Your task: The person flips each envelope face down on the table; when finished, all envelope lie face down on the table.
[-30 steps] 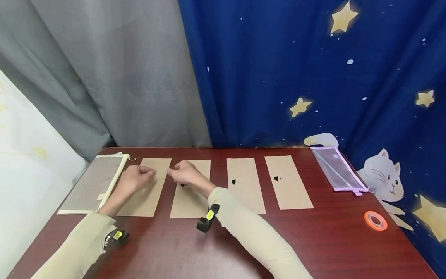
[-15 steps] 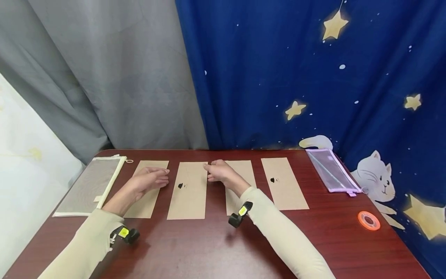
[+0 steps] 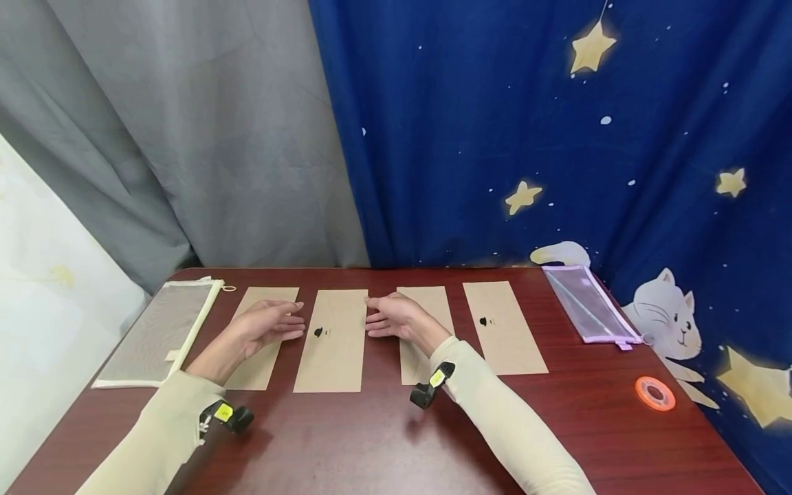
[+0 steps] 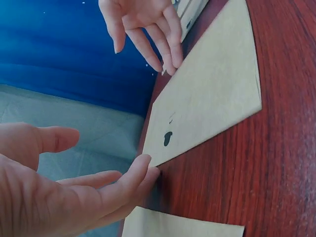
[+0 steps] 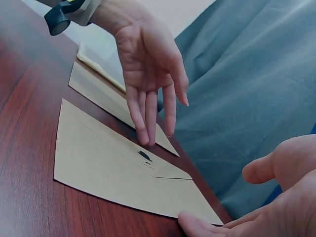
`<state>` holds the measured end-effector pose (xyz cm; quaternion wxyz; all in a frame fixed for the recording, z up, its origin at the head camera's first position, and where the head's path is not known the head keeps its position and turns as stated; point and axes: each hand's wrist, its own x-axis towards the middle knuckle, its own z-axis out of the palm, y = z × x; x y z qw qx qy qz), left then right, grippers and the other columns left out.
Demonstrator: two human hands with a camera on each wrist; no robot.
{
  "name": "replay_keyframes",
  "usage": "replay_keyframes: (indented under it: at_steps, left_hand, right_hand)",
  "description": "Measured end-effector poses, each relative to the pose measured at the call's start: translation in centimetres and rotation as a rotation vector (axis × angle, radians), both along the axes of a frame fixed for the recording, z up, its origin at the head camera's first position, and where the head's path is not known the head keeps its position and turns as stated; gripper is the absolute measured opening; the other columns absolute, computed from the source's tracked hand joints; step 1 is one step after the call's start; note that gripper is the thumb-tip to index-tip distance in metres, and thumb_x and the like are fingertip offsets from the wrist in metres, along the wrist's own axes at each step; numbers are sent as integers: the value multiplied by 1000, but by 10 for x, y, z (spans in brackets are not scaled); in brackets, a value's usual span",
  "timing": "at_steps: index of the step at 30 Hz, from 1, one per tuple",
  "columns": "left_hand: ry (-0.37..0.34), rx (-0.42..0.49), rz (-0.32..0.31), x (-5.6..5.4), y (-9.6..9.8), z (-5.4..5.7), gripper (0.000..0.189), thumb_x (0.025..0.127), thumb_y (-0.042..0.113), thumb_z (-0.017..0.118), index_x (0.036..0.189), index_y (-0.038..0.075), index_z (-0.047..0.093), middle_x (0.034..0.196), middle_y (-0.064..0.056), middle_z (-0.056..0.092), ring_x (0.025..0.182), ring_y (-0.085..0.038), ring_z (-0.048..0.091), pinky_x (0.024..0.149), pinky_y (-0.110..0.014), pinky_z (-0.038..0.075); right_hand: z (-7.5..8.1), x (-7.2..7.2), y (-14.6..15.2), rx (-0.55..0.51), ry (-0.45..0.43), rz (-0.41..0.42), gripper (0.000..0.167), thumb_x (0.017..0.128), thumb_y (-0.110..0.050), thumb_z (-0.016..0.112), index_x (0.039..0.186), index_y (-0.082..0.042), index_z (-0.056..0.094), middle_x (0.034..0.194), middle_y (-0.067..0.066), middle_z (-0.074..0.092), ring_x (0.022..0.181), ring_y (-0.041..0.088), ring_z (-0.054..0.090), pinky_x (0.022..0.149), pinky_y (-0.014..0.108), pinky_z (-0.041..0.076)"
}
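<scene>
Between left grip (image 3: pixel 267 324), right grip (image 3: pixel 396 316): flat tan paper rectangle (image 3: pixel 332 342).

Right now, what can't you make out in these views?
Head: part of the leftmost paper, including any print there, behind the left grip.
Head: part of the third paper from the left, behind the right grip.
Head: the tiny print beside the hat mark on the second paper, too small.
Head: whether the pale line at the purple pouch lies inside it, too faint.
Right wrist: part of the right grip, cut by the frame's edge.
</scene>
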<state>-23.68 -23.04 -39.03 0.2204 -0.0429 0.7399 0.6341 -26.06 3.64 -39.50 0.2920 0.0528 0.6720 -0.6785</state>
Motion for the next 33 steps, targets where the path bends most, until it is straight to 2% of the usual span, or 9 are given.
replay_keyframes:
  at_steps: [4,7,13,17,21,23,25,30,33]
  left_hand:
    - [-19,45,17,0,2,2,58,106,16,44,152,-15,26,147,-42,36,111,-25,67,96,-30,60]
    - [-31,61,20,-1,3,3,59,105,16,45,152,-15,26,148,-40,37,109,-22,67,97,-28,59]
    - [-55,55,38,-4,7,0,56,106,15,42,152,-13,28,160,-32,26,125,-27,58,99,-25,57]
    - [-57,28,29,-5,8,-2,55,106,15,42,151,-14,29,159,-31,30,133,-27,52,102,-26,56]
    - [-9,-5,-12,-4,6,0,51,106,9,42,148,-18,30,139,-28,52,116,-16,61,98,-24,57]
    - [19,-3,-19,-4,4,1,49,105,4,42,147,-20,31,124,-19,60,104,-9,63,94,-22,58]
    - [46,-4,-7,-5,4,2,48,104,0,44,146,-20,33,115,-10,61,96,-4,63,92,-20,58]
    - [117,-6,78,-5,7,4,46,101,-4,50,144,-17,42,117,-9,67,93,0,65,93,-21,59]
    - [144,18,149,-5,10,10,46,99,-3,57,142,-14,46,106,1,74,88,1,69,90,-22,60]
  right_hand:
    - [-2,0,1,-25,-16,-7,55,106,-23,49,150,6,33,144,38,47,134,46,53,113,52,48]
    - [-4,0,0,-31,-15,-11,55,106,-23,49,149,7,33,146,37,46,136,45,51,113,53,47]
    - [-8,1,-6,-9,31,-19,43,108,-17,43,141,11,45,147,29,47,130,38,53,110,52,50]
    - [-10,4,-10,-6,82,-54,39,106,-10,45,138,11,49,143,30,48,124,36,55,105,49,55]
    - [-12,7,-15,31,165,-103,37,100,-2,50,133,12,55,132,26,56,112,31,61,99,44,59]
    - [-13,8,-16,45,218,-128,37,95,2,52,131,12,57,126,24,61,100,24,64,97,43,60]
    - [-12,9,-17,45,264,-153,38,92,6,54,129,12,59,118,22,65,88,19,63,95,44,61]
    - [-8,9,-15,45,369,-208,34,89,11,58,122,12,63,103,23,71,76,13,63,90,42,63]
    - [-2,8,-11,24,393,-233,32,89,12,61,120,10,66,99,22,71,74,12,63,84,35,64]
